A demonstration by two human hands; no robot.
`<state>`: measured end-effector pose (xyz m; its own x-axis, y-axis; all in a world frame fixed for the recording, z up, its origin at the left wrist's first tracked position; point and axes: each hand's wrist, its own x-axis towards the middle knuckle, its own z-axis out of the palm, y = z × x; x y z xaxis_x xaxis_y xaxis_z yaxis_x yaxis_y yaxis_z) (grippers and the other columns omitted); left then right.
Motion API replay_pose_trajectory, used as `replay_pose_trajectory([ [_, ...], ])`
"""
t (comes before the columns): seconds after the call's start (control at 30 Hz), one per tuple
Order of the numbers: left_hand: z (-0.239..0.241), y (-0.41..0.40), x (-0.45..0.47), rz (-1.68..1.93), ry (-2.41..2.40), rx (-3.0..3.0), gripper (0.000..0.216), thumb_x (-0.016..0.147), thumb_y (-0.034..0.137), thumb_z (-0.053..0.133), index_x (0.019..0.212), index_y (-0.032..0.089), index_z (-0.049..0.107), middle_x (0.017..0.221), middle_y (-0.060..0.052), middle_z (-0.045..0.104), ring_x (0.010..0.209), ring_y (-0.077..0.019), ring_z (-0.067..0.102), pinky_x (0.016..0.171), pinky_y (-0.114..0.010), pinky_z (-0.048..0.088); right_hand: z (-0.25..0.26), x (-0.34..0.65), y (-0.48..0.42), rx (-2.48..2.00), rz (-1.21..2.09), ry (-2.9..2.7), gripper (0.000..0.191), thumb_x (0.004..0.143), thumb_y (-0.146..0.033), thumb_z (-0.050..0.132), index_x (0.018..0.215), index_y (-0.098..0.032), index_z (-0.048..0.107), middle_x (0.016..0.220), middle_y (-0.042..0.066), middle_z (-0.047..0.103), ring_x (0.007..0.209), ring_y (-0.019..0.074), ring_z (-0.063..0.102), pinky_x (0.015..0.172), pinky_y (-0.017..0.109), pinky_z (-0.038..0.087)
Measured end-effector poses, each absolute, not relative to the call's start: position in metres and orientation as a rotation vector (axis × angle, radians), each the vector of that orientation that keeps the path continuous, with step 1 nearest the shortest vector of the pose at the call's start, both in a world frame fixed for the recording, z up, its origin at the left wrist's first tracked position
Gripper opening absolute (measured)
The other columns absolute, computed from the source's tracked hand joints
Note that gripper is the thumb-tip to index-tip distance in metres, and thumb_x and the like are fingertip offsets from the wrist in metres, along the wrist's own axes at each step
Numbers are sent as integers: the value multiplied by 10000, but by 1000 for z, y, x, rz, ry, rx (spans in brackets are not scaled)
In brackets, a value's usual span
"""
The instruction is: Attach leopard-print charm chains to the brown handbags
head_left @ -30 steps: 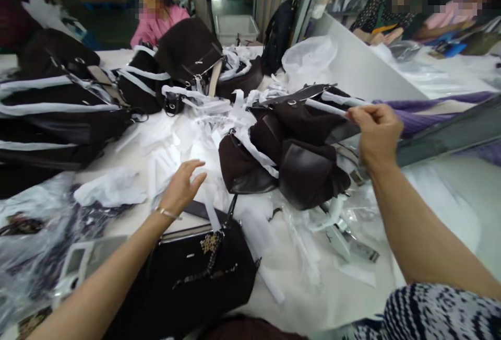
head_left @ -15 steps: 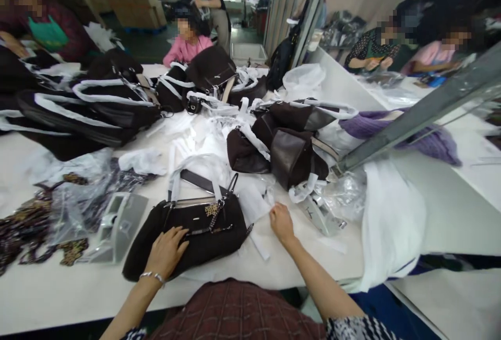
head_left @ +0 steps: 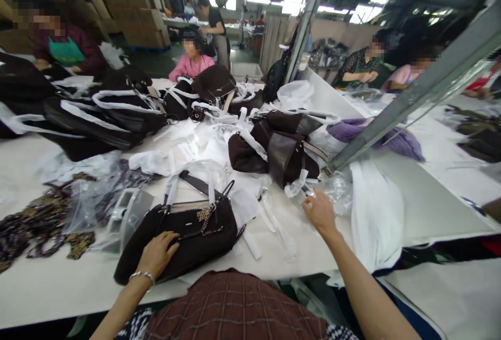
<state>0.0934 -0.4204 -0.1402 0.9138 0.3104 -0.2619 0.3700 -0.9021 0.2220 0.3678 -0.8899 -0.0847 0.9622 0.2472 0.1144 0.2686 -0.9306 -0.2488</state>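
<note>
Resting on the dark handbag (head_left: 195, 251), the left hand (head_left: 158, 254) lies unclenched, thumb apart from its fingers. The fingers of the right hand (head_left: 323, 213) curl near clear plastic (head_left: 341, 192) (whether they pinch anything, I cannot tell). The handbag sits by the near edge of the table (head_left: 43, 298); brown bags (head_left: 282, 158) lie heaped beyond.

Maroon checked garment (head_left: 235, 303); black-white patterned sleeves (head_left: 135, 324); silvery bracelet (head_left: 145, 274) on left wrist (head_left: 138, 285)
</note>
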Motion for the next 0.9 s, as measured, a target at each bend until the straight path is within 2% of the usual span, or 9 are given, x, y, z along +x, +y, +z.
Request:
replay_pose_trajectory([
  [0.17, -149, -418, 89, -263, 475, 2825, 412, 891, 381, 389, 1162, 202, 643, 1239, -79, 616, 1154, -238, 553, 1033, -389, 377, -86, 386, -912, -2992, 271, -301, 158, 778, -192, 581, 803, -181, 737, 1452, 114, 420, 1171, 279, 518, 965, 362, 391],
  [0.4, -152, -418, 84, -244, 480, 2828, 387, 906, 337, 383, 1178, 223, 633, 1274, -75, 588, 1215, -232, 510, 1077, -421, 321, -88, 357, -897, -3092, 176, -157, 232, 835, -176, 512, 857, -159, 743, 1439, 175, 412, 1119, 323, 527, 899, 412, 417],
  [0.5, -151, -418, 84, -270, 475, 2822, 392, 912, 330, 379, 1203, 225, 620, 1301, -75, 571, 1248, -230, 486, 1097, -429, 295, -87, 338, -883, -3136, 85, -95, 280, 868, -174, 463, 878, -158, 743, 1333, 177, 497, 1117, 303, 517, 873, 379, 433],
  [0.63, -151, -417, 84, -301, 477, 2817, 387, 909, 323, 387, 1199, 226, 624, 1311, -77, 568, 1259, -234, 482, 1109, -435, 280, -87, 328, -872, -3182, 24, 13, 297, 868, -166, 446, 899, -174, 741, 1198, 171, 574, 1092, 291, 521, 735, 324, 463],
  [0.73, -153, -416, 83, -283, 471, 2827, 390, 906, 322, 386, 1205, 231, 619, 1314, -73, 567, 1256, -232, 489, 1105, -428, 289, -73, 343, -882, -3198, 63, 47, 292, 852, -157, 445, 849, -163, 737, 988, 161, 651, 918, 256, 596, 665, 307, 456],
  [0.8, -155, -415, 83, -269, 474, 2833, 395, 903, 325, 383, 1205, 231, 620, 1312, -73, 568, 1260, -234, 489, 1101, -425, 297, -58, 360, -890, -3205, 90, 23, 289, 843, -149, 442, 794, -147, 727, 829, 139, 665, 800, 229, 613, 671, 307, 454],
  [0.83, -156, -415, 82, -263, 471, 2834, 397, 901, 326, 380, 1203, 233, 621, 1311, -72, 569, 1264, -235, 487, 1102, -424, 298, -52, 368, -892, -3207, 84, -7, 290, 845, -147, 438, 789, -145, 722, 815, 135, 668, 798, 226, 614, 698, 313, 454],
  [0.9, -158, -414, 82, -260, 468, 2832, 398, 895, 328, 378, 1193, 241, 626, 1309, -64, 575, 1270, -233, 484, 1104, -421, 297, -45, 380, -884, -3200, 32, -114, 297, 864, -157, 418, 855, -147, 715, 931, 142, 679, 906, 236, 606, 806, 337, 441],
])
